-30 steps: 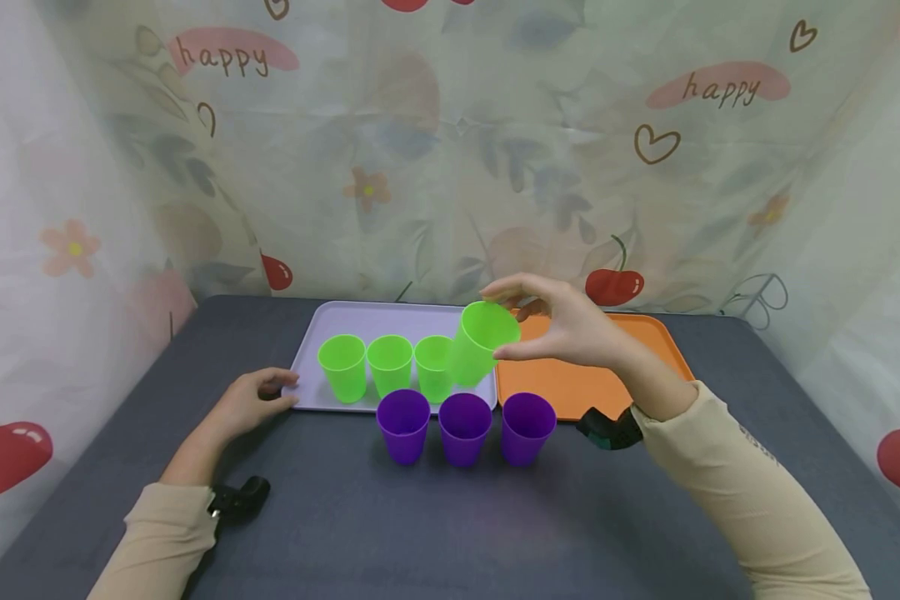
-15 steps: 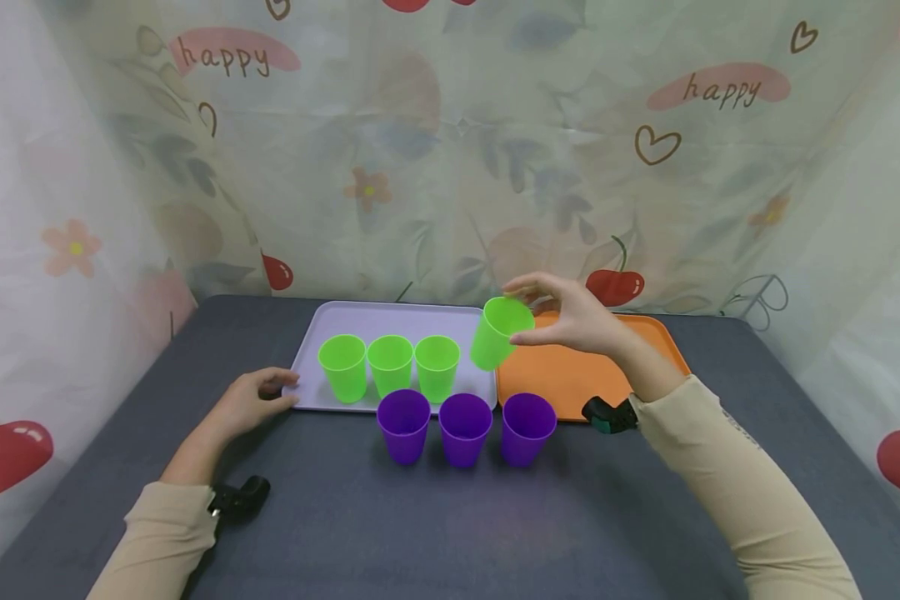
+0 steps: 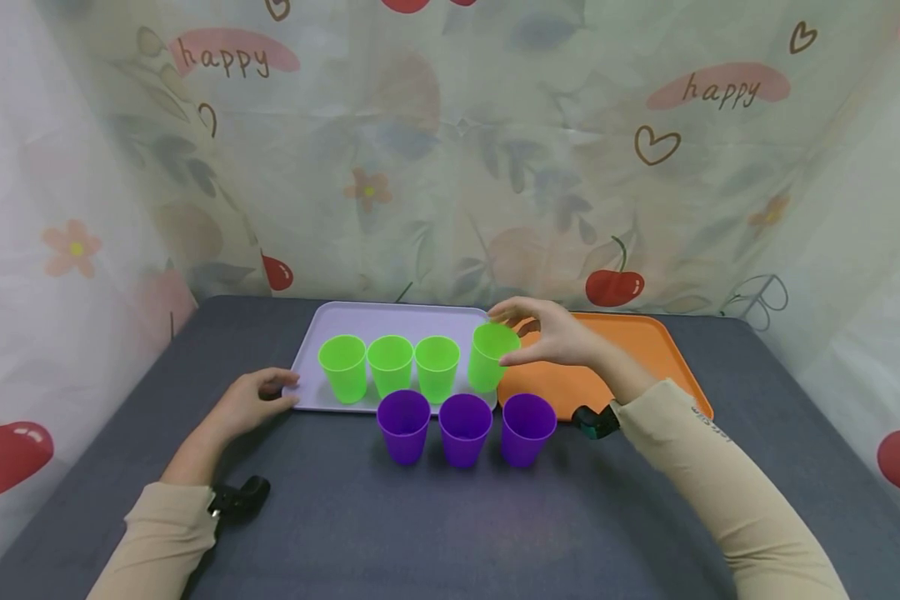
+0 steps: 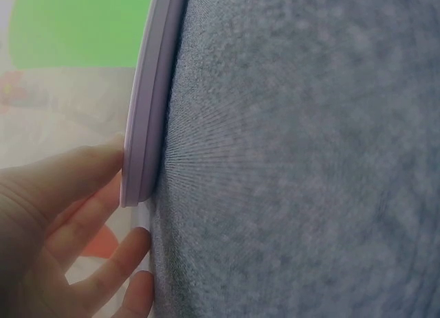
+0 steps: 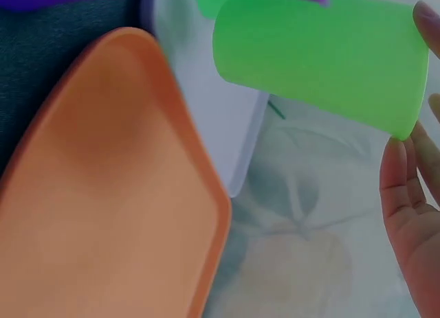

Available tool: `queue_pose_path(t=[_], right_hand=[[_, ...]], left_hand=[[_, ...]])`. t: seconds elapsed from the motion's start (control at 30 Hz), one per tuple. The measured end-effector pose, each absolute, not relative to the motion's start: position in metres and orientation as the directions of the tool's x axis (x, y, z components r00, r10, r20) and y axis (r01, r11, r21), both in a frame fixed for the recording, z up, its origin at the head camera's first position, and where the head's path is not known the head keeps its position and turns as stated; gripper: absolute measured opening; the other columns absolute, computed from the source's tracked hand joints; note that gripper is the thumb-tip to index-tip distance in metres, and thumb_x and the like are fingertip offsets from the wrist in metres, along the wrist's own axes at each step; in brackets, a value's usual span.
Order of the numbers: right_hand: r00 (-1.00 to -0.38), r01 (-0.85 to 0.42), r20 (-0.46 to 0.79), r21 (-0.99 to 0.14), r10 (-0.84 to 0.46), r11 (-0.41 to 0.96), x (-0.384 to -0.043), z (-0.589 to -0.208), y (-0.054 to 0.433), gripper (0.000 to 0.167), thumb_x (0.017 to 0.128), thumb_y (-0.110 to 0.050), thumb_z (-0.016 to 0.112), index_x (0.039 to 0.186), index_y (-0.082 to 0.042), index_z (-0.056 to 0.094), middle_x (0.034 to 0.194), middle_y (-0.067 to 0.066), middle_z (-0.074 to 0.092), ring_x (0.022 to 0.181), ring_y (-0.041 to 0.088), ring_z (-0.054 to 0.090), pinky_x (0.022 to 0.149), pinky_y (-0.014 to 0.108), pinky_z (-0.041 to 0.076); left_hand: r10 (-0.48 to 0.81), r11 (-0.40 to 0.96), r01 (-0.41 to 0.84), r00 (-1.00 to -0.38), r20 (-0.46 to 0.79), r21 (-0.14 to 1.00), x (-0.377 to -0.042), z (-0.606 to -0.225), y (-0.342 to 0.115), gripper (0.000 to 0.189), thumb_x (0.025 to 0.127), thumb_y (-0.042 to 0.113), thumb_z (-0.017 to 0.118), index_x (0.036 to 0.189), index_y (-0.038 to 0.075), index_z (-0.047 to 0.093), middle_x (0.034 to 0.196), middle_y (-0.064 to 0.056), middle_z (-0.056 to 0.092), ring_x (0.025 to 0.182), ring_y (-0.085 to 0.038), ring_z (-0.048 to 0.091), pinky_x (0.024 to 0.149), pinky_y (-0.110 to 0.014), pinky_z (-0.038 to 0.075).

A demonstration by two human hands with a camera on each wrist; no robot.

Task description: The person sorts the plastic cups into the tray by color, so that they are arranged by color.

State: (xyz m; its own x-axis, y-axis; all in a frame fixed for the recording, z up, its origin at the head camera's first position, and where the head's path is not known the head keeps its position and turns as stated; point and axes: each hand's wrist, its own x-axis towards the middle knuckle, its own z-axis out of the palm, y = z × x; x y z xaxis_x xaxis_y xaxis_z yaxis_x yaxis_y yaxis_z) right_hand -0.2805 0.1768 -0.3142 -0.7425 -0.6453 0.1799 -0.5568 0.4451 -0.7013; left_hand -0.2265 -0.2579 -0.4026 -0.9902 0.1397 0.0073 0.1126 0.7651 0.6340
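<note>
My right hand holds a bright green plastic cup at its rim, thumb on the near side and fingers behind. This cup is upright over the right end of the lilac tray, beside a row of three matching green cups. In the right wrist view the held cup fills the upper part, fingertips at its rim. At the tray's left front corner my left hand touches the edge with relaxed thumb and fingers; the left wrist view shows the thumb at the tray rim.
Three purple cups stand in a row on the dark grey table in front of the trays. An orange tray lies against the lilac tray's right side, under my right forearm. A patterned curtain hangs behind.
My right hand carried the green cup a little right, then back left and lower over the lilac tray's right end, and the cup is now more upright. My left hand has stayed put.
</note>
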Motion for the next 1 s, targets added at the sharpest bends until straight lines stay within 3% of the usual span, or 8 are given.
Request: queue_pose_path(t=[1.0], right_hand=[[-0.679, -0.565, 0.108, -0.709, -0.727, 0.422, -0.298, -0.335, 0.169, 0.058, 0.071, -0.016, 0.081, 0.123, -0.008, 0.056, 0.124, 0.01, 0.059, 0.109, 0.024, 0.057, 0.095, 0.04, 0.048]], left_hand=[[0.136, 0.761, 0.09, -0.991, -0.022, 0.642, -0.225, -0.401, -0.258, 0.039, 0.087, 0.02, 0.064, 0.121, 0.001, 0.058, 0.123, -0.022, 0.059, 0.115, -0.043, 0.052, 0.096, -0.055, 0.041]])
